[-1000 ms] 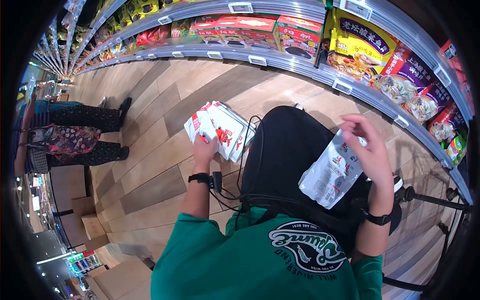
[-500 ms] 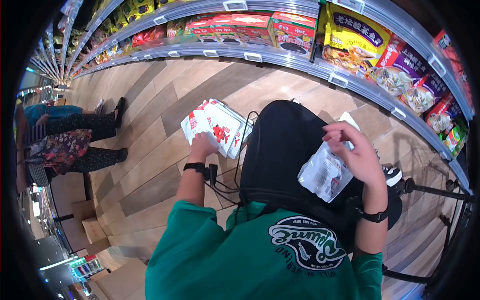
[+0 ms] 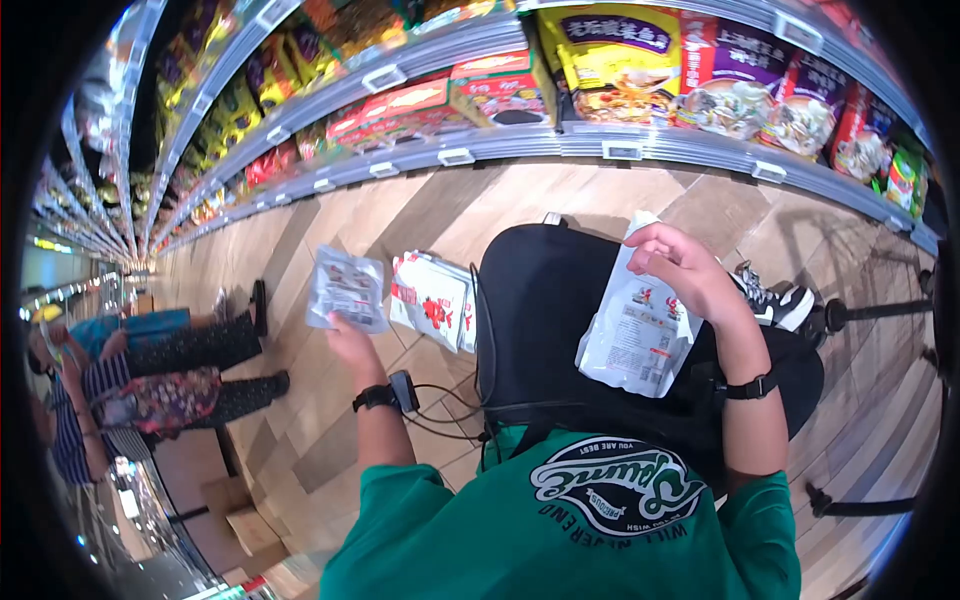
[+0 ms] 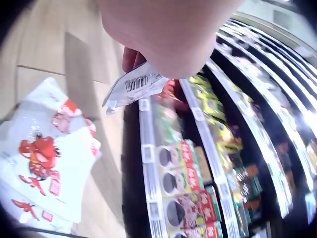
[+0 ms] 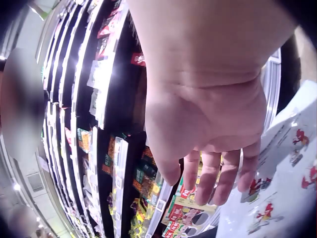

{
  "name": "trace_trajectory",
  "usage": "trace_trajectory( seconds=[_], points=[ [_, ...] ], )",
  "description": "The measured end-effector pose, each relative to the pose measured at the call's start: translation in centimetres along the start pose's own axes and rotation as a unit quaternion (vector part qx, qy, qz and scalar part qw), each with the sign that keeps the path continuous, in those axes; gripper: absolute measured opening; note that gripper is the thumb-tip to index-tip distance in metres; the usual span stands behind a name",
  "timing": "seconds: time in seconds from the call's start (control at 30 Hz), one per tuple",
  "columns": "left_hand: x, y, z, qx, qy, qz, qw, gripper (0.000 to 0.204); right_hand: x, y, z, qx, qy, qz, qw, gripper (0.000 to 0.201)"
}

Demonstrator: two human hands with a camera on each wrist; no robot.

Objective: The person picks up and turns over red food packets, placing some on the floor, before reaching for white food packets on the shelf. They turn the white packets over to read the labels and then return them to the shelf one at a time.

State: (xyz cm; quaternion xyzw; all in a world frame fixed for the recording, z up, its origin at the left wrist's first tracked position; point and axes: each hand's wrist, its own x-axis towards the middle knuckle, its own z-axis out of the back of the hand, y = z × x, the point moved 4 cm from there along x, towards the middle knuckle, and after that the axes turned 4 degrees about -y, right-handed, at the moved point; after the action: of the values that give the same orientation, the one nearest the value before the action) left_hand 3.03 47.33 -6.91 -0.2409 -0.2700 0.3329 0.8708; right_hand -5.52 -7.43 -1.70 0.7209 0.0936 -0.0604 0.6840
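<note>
In the head view, my left hand (image 3: 355, 350) pinches the lower edge of a silver-grey packet (image 3: 347, 290), held left of a fanned pile of white packets (image 3: 435, 302) with red prints. Seen from the left wrist, the hand (image 4: 168, 34) has the barcoded packet (image 4: 136, 85) under its fingers, and the pile (image 4: 42, 158) lies to the left. My right hand (image 3: 680, 265) is at the upper end of a larger white pouch (image 3: 640, 335) over the black-clad lap. In the right wrist view, the fingers of this hand (image 5: 208, 114) hang relaxed beside the pouch (image 5: 282, 198).
Shelves with yellow bags (image 3: 610, 65), red boxes (image 3: 500, 90) and price tags run along the far side. Two people (image 3: 170, 360) stand on the wooden floor at the left. Black metal legs (image 3: 870, 312) are at the right, and a cable (image 3: 440, 420) trails by my left wrist.
My left hand has come away from the pile and moved left with a packet in its fingers. The view has turned toward the shelves. My right hand stays by the pouch, which shows more of its face.
</note>
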Motion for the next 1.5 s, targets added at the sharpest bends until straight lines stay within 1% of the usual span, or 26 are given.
trace_trajectory(
  seconds=[0.03,0.07,0.1,0.17,0.27,0.33,0.37,0.4,0.47,0.53,0.6,0.67,0.73,0.77,0.9,1.0,1.07,1.13,1.2,1.23,1.27,1.3,1.33,1.37,1.43,1.5],
  points=[
    [-0.8,-4.5,1.2,-0.139,0.026,-0.065,0.988,0.047,0.0,-0.5,0.4,0.011,-0.005,-0.013,1.000,0.024],
    [-1.9,-8.6,2.4,-0.275,0.055,-0.127,0.951,0.044,0.0,-0.9,0.8,0.023,-0.011,-0.026,0.999,0.025],
    [-3.0,-11.6,2.8,-0.277,0.063,-0.143,0.948,0.044,-0.1,-0.7,1.2,0.034,-0.024,-0.021,0.999,0.025],
    [-6.1,-17.3,3.7,-0.409,0.100,-0.197,0.885,0.039,-0.3,-0.2,1.5,0.016,-0.037,-0.044,0.998,0.030],
    [-13.0,-24.8,2.9,-0.579,0.259,-0.126,0.763,0.040,-0.4,-0.8,1.6,0.010,-0.052,-0.017,0.998,0.042],
    [-19.5,-28.6,2.4,-0.610,0.359,-0.073,0.703,0.045,-1.2,0.2,1.4,0.116,-0.043,0.067,0.990,0.051],
    [-22.7,-30.0,2.2,-0.615,0.397,-0.024,0.681,0.045,-1.6,1.2,1.5,0.246,-0.002,0.080,0.966,0.055],
    [-25.5,-30.8,1.7,-0.604,0.444,-0.048,0.660,0.046,-1.8,0.8,1.9,0.297,-0.087,0.047,0.950,0.055],
    [-30.4,-31.5,1.3,-0.584,0.480,-0.078,0.650,0.048,-2.8,2.4,3.6,0.451,-0.178,0.121,0.866,0.053],
    [-33.2,-31.0,0.4,-0.557,0.535,-0.133,0.621,0.054,-4.8,3.3,6.2,0.473,-0.239,0.155,0.834,0.049],
    [-34.6,-30.2,-0.5,-0.532,0.563,-0.170,0.610,0.056,-5.8,3.1,8.3,0.474,-0.268,0.158,0.824,0.046],
    [-35.5,-29.7,-0.6,-0.506,0.597,-0.136,0.607,0.055,-6.7,3.1,9.2,0.515,-0.283,0.169,0.791,0.044],
    [-35.5,-30.0,-0.4,-0.506,0.596,-0.110,0.613,0.054,-6.2,3.7,9.2,0.397,-0.277,0.204,0.851,0.044],
    [-35.4,-30.1,-0.4,-0.515,0.585,-0.111,0.617,0.054,-6.5,3.6,9.1,0.399,-0.262,0.170,0.862,0.043],
    [-34.3,-30.2,0.0,-0.525,0.557,-0.116,0.633,0.053,-6.8,4.6,8.3,0.412,-0.237,0.150,0.867,0.043],
    [-34.2,-30.1,0.6,-0.525,0.552,-0.114,0.638,0.054,-7.0,4.7,8.0,0.427,-0.265,0.142,0.853,0.045],
    [-34.1,-30.1,0.6,-0.527,0.553,-0.107,0.636,0.054,-7.0,4.8,8.2,0.415,-0.259,0.182,0.853,0.045],
    [-33.3,-30.7,0.8,-0.564,0.518,-0.157,0.623,0.047,-6.7,4.6,8.3,0.415,-0.247,0.180,0.857,0.044],
    [-31.8,-30.2,0.8,-0.511,0.510,-0.105,0.684,0.036,-6.9,3.9,8.1,0.421,-0.235,0.163,0.861,0.042],
    [-31.5,-30.4,1.2,-0.513,0.509,-0.077,0.687,0.023,-7.0,3.6,8.0,0.343,-0.246,0.161,0.892,0.042],
    [-30.6,-30.0,1.1,-0.503,0.512,-0.067,0.693,0.023,-7.1,3.3,8.0,0.260,-0.253,0.159,0.918,0.041],
    [-29.8,-29.8,1.1,-0.493,0.521,-0.102,0.689,0.020,-7.1,3.3,8.2,0.265,-0.253,0.143,0.920,0.041],
    [-29.0,-29.5,1.1,-0.487,0.531,-0.140,0.680,0.017,-7.2,3.9,8.9,0.194,-0.282,0.124,0.931,0.041],
    [-28.0,-29.0,1.1,-0.483,0.532,-0.134,0.683,0.017,-7.2,4.1,9.7,0.120,-0.308,0.106,0.938,0.041],
    [-27.3,-28.1,1.4,-0.413,0.608,-0.181,0.653,0.013,-6.6,3.4,10.3,0.094,-0.274,0.104,0.951,0.042],
    [-27.7,-27.3,1.7,-0.363,0.635,-0.168,0.661,0.012,-5.9,2.4,11.0,-0.002,-0.216,0.080,0.973,0.039]
  ],
)
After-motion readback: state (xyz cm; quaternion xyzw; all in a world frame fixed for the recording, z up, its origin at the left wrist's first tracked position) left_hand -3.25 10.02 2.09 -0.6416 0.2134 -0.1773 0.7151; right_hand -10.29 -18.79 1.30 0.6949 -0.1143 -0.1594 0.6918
